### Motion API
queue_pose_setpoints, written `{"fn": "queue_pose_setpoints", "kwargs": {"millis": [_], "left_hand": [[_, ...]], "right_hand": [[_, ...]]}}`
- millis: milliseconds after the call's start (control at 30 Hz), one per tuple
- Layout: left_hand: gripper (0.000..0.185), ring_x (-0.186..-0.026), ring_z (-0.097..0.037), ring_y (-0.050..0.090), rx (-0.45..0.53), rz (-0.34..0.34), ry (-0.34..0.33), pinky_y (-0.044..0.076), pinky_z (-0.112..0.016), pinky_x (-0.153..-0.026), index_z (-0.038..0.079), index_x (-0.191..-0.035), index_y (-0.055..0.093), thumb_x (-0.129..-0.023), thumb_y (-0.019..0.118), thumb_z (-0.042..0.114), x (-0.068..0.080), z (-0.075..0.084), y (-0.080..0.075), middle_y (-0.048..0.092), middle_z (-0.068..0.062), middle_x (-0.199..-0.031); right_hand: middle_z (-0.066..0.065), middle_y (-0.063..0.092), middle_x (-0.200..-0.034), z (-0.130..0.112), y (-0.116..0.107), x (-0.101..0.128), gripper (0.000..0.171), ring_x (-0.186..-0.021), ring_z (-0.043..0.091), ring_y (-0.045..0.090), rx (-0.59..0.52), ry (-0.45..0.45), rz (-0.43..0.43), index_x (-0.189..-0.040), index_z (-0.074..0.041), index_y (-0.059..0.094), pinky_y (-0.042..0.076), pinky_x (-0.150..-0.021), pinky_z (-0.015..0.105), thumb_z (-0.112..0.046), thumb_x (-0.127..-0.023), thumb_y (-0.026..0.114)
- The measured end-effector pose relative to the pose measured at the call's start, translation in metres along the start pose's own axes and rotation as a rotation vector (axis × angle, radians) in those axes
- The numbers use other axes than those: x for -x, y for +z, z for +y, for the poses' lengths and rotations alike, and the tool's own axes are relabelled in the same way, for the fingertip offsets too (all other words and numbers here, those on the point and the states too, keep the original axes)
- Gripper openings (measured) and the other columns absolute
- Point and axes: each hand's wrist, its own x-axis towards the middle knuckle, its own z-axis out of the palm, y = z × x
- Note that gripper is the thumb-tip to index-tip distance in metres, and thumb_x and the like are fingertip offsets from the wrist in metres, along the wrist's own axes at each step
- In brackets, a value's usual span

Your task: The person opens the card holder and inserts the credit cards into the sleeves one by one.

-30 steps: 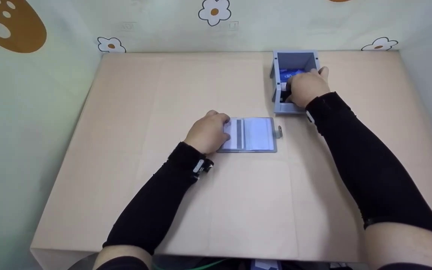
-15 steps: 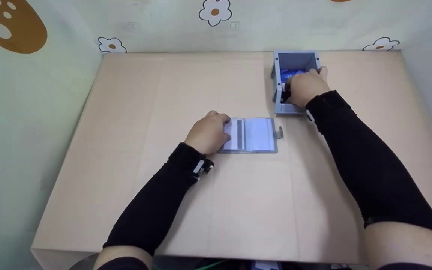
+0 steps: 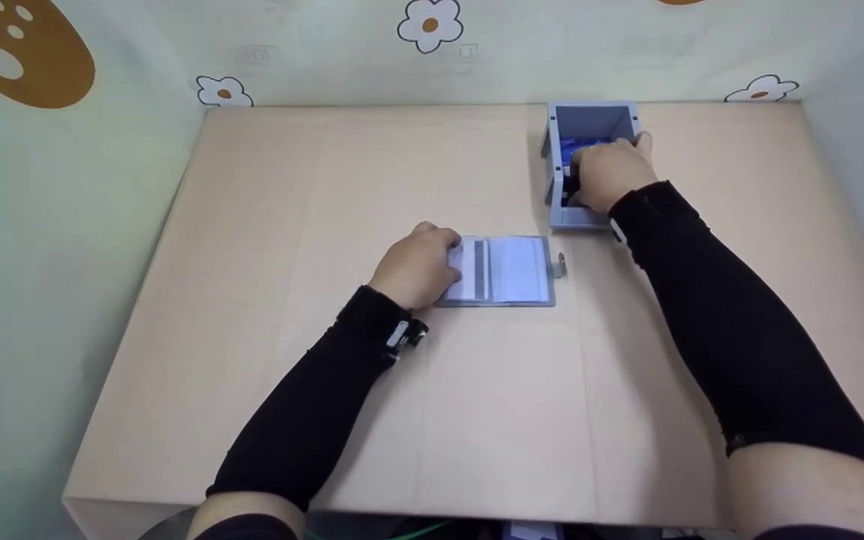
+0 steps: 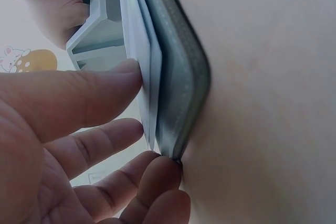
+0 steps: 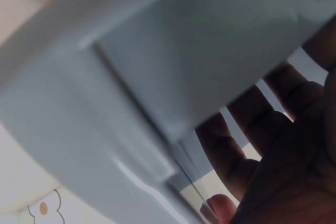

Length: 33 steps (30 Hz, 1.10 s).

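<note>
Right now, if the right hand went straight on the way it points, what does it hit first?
Probably the blue packet inside the grey bin, just beyond the right hand in the head view; depth in the bin is unclear.

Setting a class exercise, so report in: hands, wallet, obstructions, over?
Left fingers holding wallet. Right fingers inside bin, grip hidden. Wallet open on table. No obstruction visible.

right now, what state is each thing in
card holder: open, on the table
strap: unfastened
gray bin: open-topped, standing on the table
blue item: inside the bin, partly hidden
left hand: holding the card holder's left edge
right hand: partly inside the bin, grip hidden
</note>
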Motion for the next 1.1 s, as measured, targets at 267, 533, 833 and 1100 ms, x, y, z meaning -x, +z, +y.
{"fn": "queue_pose_setpoints", "kwargs": {"millis": [267,533,833,1100], "left_hand": [[0.051,-0.106,-0.022,0.065,-0.002,-0.002,0.006,0.055,-0.039,-0.101,0.013,-0.146,0.062,-0.096,0.073,0.021,0.0,-0.001,0.001,0.061,-0.009,-0.135],[0.051,-0.105,-0.022,0.065,-0.007,0.002,0.006,0.055,-0.039,-0.1,0.013,-0.145,0.063,-0.096,0.074,0.021,-0.001,-0.001,0.001,0.061,-0.009,-0.135],[0.051,-0.107,-0.023,0.066,-0.019,-0.001,0.007,0.055,-0.039,-0.101,0.012,-0.145,0.062,-0.096,0.073,0.022,0.0,-0.001,0.001,0.062,-0.01,-0.136],[0.054,-0.114,-0.025,0.065,-0.024,0.005,0.015,0.053,-0.041,-0.105,0.012,-0.145,0.062,-0.095,0.075,0.026,0.0,-0.001,0.0,0.06,-0.011,-0.139]], "right_hand": [[0.022,0.076,-0.103,0.001,-0.002,0.002,0.022,-0.096,0.044,0.062,-0.069,0.025,0.025,-0.104,-0.003,0.067,0.025,-0.1,0.063,-0.018,-0.093,0.079],[0.019,0.075,-0.106,0.003,-0.006,0.005,0.009,-0.096,0.041,0.062,-0.143,0.031,0.038,-0.104,-0.005,0.067,0.026,-0.097,0.06,-0.013,-0.1,0.066],[0.022,0.073,-0.12,0.003,-0.016,0.017,0.018,-0.114,0.045,0.064,-0.293,0.122,0.088,-0.117,-0.002,0.068,0.021,-0.121,0.068,-0.013,-0.105,0.059],[0.022,0.07,-0.126,-0.008,-0.024,0.034,0.032,-0.116,0.041,0.065,-0.433,0.184,0.271,-0.138,-0.003,0.061,0.049,-0.104,0.055,-0.011,-0.107,0.055]]}}
